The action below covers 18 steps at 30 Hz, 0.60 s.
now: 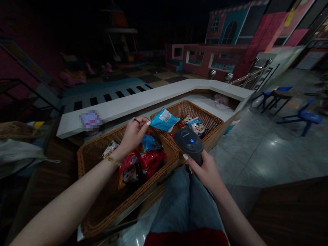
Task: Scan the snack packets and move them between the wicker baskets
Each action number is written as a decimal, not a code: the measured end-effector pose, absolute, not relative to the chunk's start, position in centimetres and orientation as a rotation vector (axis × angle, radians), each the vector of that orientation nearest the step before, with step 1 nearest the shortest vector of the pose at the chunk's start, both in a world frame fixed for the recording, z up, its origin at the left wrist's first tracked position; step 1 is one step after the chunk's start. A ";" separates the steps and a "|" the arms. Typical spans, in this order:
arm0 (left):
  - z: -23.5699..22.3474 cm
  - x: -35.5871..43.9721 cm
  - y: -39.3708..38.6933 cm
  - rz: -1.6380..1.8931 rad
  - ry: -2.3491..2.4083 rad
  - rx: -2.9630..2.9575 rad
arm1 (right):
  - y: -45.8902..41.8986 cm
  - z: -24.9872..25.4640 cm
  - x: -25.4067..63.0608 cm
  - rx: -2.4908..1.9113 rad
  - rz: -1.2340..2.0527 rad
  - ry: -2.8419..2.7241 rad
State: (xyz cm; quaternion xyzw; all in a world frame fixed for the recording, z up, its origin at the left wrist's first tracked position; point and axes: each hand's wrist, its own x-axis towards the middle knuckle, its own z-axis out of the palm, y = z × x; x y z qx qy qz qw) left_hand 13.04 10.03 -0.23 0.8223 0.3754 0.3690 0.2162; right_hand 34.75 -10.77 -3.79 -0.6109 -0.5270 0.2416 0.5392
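Note:
My left hand (133, 134) pinches a blue snack packet (164, 120) by its corner and holds it above the gap between two wicker baskets, barcode side up. My right hand (206, 169) is wrapped round the handle of a dark barcode scanner (189, 142) with a blue light on top, just below and right of the packet. The near basket (88, 160) holds red and blue snack packs (147, 160). The far basket (205, 114) holds a few more packets (196, 124).
Both baskets rest on a wooden counter behind a white ledge (153, 97). My legs in jeans (183, 201) are below. Blue chairs (306, 116) and a table stand on the tiled floor at right. A dim play area lies beyond.

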 end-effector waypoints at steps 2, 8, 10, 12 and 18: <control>-0.4 13.0 10.3 1.023 1.030 2.261 | -10.8 -3.6 34.5 -1.453 0.562 -1.263; -0.6 12.9 10.5 1.033 0.988 2.225 | -10.5 -3.0 34.1 -1.460 0.537 -1.284; -0.6 12.9 10.4 1.031 0.996 2.213 | -10.5 -3.0 34.2 -1.466 0.493 -1.285; -0.5 13.0 10.3 1.041 1.009 2.212 | -10.4 -3.0 34.2 -1.475 0.470 -1.280; -0.4 13.1 10.3 1.055 0.974 2.188 | -10.5 -3.5 34.5 -1.483 0.522 -1.272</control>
